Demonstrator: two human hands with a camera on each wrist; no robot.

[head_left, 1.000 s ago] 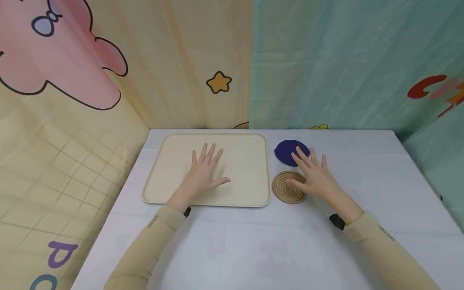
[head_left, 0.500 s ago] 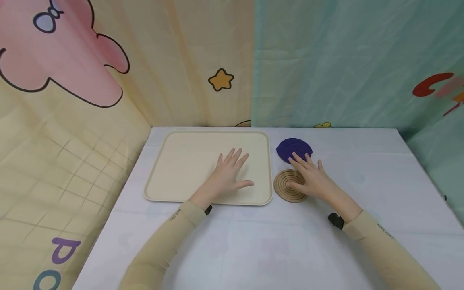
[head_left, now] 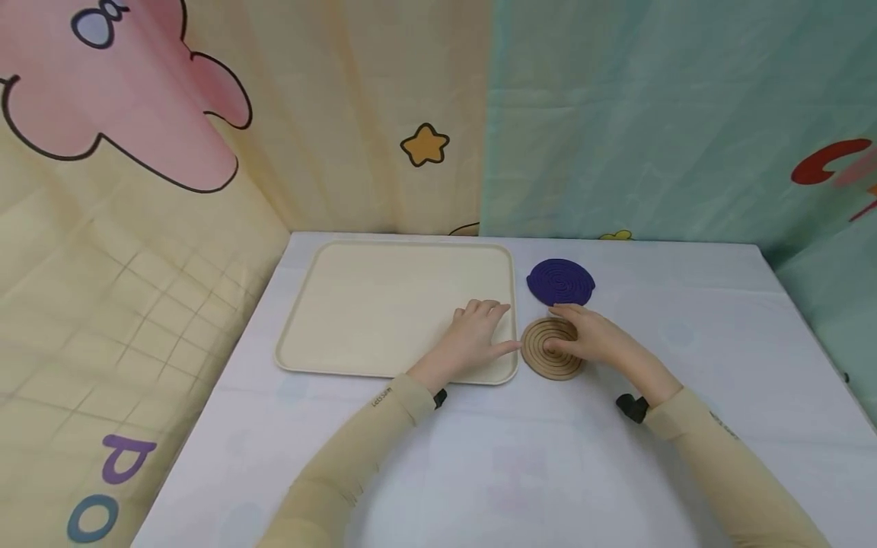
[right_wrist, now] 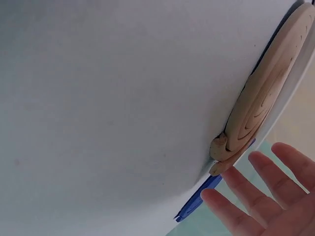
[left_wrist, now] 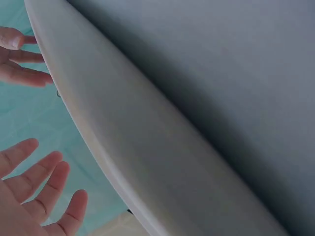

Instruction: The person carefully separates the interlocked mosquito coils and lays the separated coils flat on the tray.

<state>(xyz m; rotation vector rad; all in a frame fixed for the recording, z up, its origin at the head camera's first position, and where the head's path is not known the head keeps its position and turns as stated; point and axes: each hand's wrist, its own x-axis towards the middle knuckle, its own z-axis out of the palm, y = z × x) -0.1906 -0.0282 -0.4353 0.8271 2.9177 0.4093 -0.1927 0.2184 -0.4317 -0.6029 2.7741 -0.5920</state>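
A flat tan disc wound in a spiral (head_left: 546,358) lies on the white table just right of a cream tray (head_left: 384,374). Behind it is a similar dark purple spiral disc (head_left: 560,281). My left hand (head_left: 469,339) reaches over the tray's right side, its thumb tip by the tan disc's left edge in the head view. Over the tan disc's right part hovers my right hand (head_left: 592,337), thumb and fingers spread apart. The right wrist view shows its fingers (right_wrist: 251,194) beside the tan disc's coil end (right_wrist: 219,147), gripping nothing. In the left wrist view the left fingers (left_wrist: 42,179) are loosely spread.
A white cloth (head_left: 425,464) covers the table under everything. Printed curtains (head_left: 342,114) rise along the table's back and sides. Black wrist straps (head_left: 632,408) sit at the sleeve cuffs.
My left hand has moved right across the tray toward the tan disc. My right hand has drawn back off the purple disc, its fingers bending over the tan one. Both discs stay put.
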